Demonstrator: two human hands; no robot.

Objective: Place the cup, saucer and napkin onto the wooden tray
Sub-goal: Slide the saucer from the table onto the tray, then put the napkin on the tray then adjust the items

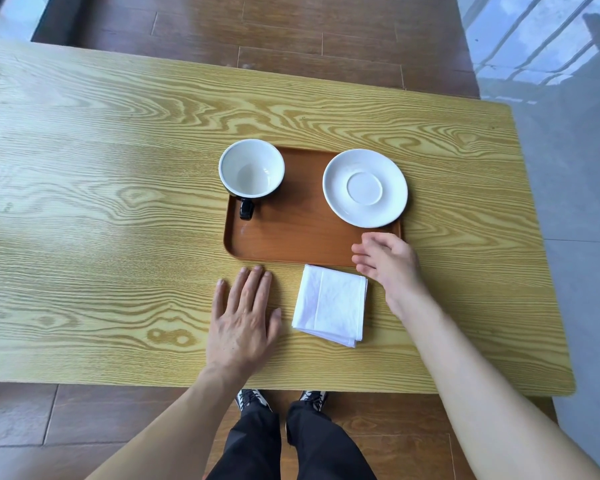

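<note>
1. Lying folded on the table (84,202), just short of the tray's (291,237) near rim, the napkin (329,303) is the one piece not yet aboard; the cup (252,168) sits at the tray's far left corner and the saucer (364,187) at its far right.
2. Both hands are empty with fingers spread: the left hand (245,320) rests flat on the table beside the napkin, and the right hand (388,259) hovers over the tray's near right corner, just beside the cloth.
3. The napkin looks light, soft and limp; its layers will likely fan apart unless pinched through the whole stack, best at the near right corner where the folds show.
4. The bare tray floor between cup handle and saucer offers room; the raised rim must be cleared, and the china looks breakable if knocked.
</note>
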